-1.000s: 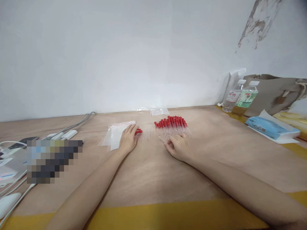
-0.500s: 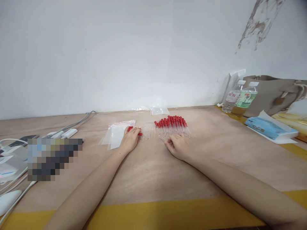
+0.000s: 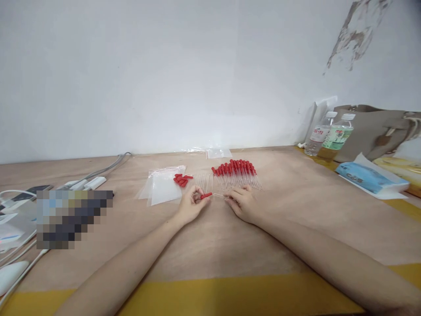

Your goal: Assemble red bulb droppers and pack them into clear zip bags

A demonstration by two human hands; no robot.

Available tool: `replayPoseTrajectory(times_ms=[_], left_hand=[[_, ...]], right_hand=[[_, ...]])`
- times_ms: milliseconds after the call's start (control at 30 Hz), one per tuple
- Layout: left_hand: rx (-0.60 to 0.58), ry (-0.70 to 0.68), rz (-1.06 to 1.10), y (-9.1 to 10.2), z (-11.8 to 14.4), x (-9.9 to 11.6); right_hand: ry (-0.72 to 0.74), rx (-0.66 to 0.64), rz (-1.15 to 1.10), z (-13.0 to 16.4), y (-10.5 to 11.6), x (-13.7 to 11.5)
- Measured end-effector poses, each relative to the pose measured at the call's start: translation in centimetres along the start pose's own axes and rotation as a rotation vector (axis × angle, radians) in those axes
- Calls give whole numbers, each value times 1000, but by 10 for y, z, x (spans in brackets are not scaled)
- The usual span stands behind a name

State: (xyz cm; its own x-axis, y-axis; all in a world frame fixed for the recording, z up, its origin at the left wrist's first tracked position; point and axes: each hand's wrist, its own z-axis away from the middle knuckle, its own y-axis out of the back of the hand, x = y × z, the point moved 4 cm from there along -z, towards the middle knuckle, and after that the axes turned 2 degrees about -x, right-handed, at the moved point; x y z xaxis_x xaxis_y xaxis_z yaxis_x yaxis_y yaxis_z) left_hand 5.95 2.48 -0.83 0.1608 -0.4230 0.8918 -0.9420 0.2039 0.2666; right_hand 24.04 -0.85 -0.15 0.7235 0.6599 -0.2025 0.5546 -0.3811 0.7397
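Your left hand (image 3: 191, 205) pinches a red bulb (image 3: 206, 195) at the fingertips, open end aimed right. Your right hand (image 3: 242, 202) is closed on a clear glass tube (image 3: 218, 195), end aimed left, so the two parts sit nearly in line just above the table (image 3: 210, 245), tips close but whether they touch I can't tell. Both forearms rest low on the wood, likely to steady such small parts. Just past your left hand lie loose red bulbs (image 3: 181, 179) in a small heap, with bare tubes (image 3: 204, 180) beside them: feedstock within short reach. Left of those, flat clear bags (image 3: 160, 186). Past your right hand, the finished droppers (image 3: 237, 173) lie fanned in a row, bulbs toward the wall, kept apart from the loose parts. Far right: two bottles (image 3: 329, 134), a tan bag (image 3: 375, 131), a blue tissue pack (image 3: 370, 177). Far left: cables (image 3: 98, 173).
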Motion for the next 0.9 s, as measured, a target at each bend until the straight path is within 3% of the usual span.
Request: replayPoseTrajectory(times_ms=[333, 467, 600, 767, 900], left_hand=[[-47, 2, 6, -1, 1, -2], [-124, 78, -23, -5, 2, -7], [-121, 138, -27, -6, 2, -11], [-107, 72, -91, -5, 5, -5], [-174, 3, -171, -6, 8, 5]], right_hand=[[-9, 26, -36, -1, 1, 0], [32, 14, -60, 0, 0, -3], [62, -2, -66, 1, -1, -7], [93, -41, -66, -1, -2, -9], [117, -73, -75, -2, -1, -3]])
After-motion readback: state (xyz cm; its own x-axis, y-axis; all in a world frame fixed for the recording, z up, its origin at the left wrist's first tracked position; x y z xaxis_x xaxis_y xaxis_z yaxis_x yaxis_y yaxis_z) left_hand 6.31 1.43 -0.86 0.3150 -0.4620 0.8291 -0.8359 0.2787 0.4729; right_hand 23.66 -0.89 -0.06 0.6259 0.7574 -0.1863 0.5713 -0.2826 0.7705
